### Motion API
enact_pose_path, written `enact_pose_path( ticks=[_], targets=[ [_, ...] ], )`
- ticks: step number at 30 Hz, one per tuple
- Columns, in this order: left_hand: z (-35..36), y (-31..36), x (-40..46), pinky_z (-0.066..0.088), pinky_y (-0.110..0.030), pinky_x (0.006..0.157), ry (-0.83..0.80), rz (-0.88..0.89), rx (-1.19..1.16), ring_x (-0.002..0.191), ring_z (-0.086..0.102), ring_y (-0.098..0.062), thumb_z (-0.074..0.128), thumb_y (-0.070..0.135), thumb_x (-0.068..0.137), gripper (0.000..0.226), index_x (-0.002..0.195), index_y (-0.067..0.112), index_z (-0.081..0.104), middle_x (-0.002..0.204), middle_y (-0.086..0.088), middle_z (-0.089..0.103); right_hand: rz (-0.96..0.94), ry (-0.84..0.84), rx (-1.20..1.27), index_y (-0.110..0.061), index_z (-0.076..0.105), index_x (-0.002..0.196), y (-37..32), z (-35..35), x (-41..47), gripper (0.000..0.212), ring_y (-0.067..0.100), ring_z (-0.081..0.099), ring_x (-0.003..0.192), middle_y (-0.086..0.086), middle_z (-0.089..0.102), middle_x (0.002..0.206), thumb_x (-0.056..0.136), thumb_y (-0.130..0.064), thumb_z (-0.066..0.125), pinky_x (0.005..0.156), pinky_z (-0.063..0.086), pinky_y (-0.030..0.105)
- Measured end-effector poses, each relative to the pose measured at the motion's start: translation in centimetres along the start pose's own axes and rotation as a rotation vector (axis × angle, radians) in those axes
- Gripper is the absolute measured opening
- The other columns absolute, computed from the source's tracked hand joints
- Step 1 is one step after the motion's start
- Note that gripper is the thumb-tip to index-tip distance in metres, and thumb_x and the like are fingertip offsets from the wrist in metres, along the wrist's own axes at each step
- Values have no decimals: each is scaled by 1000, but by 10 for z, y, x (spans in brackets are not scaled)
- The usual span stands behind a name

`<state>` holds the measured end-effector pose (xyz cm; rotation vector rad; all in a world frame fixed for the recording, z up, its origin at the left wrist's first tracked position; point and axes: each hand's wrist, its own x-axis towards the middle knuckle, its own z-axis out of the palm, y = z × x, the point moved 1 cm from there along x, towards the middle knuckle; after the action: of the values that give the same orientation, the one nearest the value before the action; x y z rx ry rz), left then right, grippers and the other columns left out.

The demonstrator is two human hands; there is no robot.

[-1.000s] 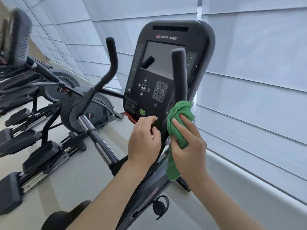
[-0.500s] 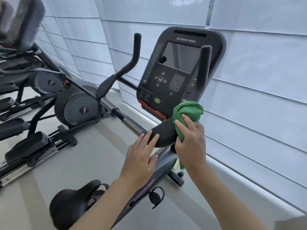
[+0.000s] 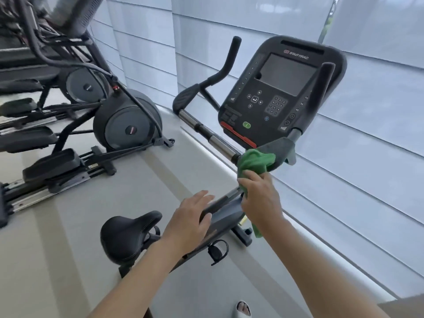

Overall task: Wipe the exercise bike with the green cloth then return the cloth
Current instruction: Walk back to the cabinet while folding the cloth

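The black exercise bike stands before me with its console (image 3: 280, 92), a chrome handlebar (image 3: 206, 134) and a black saddle (image 3: 128, 232). My right hand (image 3: 259, 198) grips the green cloth (image 3: 254, 162) and presses it against the handlebar's centre, just below the console. A tail of the cloth hangs down behind my wrist. My left hand (image 3: 190, 221) hovers with relaxed, straight fingers beside the bike's frame post (image 3: 222, 210), holding nothing.
Elliptical trainers (image 3: 124, 122) with foot platforms fill the left side. White blinds (image 3: 344, 157) cover the window wall on the right, above a pale ledge. Grey floor lies between the machines. A foot in a white slipper (image 3: 243, 309) shows at the bottom.
The view has pulled back and down. My right hand slid the cloth from the right grip down to the handlebar's centre. My left hand left the console's edge and dropped toward the frame.
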<state>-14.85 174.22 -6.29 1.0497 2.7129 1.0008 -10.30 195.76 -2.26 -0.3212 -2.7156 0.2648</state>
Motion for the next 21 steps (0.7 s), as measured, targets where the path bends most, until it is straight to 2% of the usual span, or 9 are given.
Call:
enact_pose_path(
  ticks=[3, 5, 7, 11, 12, 14, 16, 17, 21],
  targets=[
    [-25, -20, -22, 33, -30, 119, 59, -50, -7, 143, 38, -13, 55, 29, 103, 50, 152, 36, 45, 161, 14, 40, -120, -244, 103, -29, 74, 126, -46, 34, -27, 52, 23, 48, 112, -16, 60, 143, 84, 1, 62, 86, 55, 40],
    [-45, -37, -39, 37, -31, 118, 118, -103, -4, 139, 41, -12, 61, 29, 100, 52, 150, 36, 47, 158, 16, 43, -170, -280, 190, -31, 73, 128, -75, 49, -36, 54, 21, 49, 112, -17, 59, 144, 86, 1, 61, 87, 53, 36],
    [-65, -54, -61, 41, -32, 116, 164, -179, 14, 136, 45, -13, 66, 28, 96, 55, 148, 35, 49, 155, 16, 46, -274, -351, 258, -30, 72, 131, -104, 58, -35, 56, 21, 51, 114, -16, 59, 144, 86, 1, 62, 93, 54, 37],
    [-94, -79, -107, 32, -23, 115, 233, -348, 44, 137, 43, -9, 76, 29, 89, 64, 146, 37, 49, 152, 20, 47, -507, -505, 405, -29, 67, 135, -163, 67, -27, 57, 17, 51, 124, -15, 57, 146, 86, -1, 64, 104, 50, 33],
    [-98, -83, -119, 31, -22, 114, 245, -389, 37, 136, 42, -7, 78, 29, 87, 66, 146, 37, 48, 151, 21, 47, -539, -550, 473, -29, 65, 134, -178, 69, -25, 58, 16, 53, 121, -16, 56, 142, 85, 0, 64, 103, 49, 31],
    [-105, -91, -144, 30, -18, 112, 286, -463, 14, 133, 43, -5, 80, 27, 85, 70, 146, 37, 49, 149, 23, 48, -587, -649, 605, -35, 56, 125, -208, 73, -23, 57, 8, 58, 106, -20, 54, 127, 81, -1, 65, 88, 51, 27],
    [-112, -95, -167, 33, -17, 109, 350, -549, -12, 130, 45, -4, 81, 25, 83, 70, 145, 38, 51, 145, 23, 51, -654, -709, 682, -38, 48, 116, -236, 77, -23, 56, 1, 58, 94, -22, 50, 115, 76, -2, 67, 71, 44, 16],
    [-115, -97, -178, 35, -18, 108, 382, -599, -18, 128, 46, -4, 80, 24, 83, 68, 144, 37, 52, 143, 23, 53, -703, -729, 707, -37, 47, 114, -249, 79, -24, 56, -2, 57, 92, -22, 50, 114, 75, -2, 67, 67, 40, 13],
    [-120, -92, -215, 40, -15, 96, 499, -762, -27, 116, 50, 1, 76, 21, 85, 52, 132, 38, 60, 125, 27, 57, -892, -799, 826, -33, 50, 112, -288, 88, -27, 53, -1, 57, 97, -22, 53, 113, 74, 1, 66, 70, 45, 13]
  ],
)
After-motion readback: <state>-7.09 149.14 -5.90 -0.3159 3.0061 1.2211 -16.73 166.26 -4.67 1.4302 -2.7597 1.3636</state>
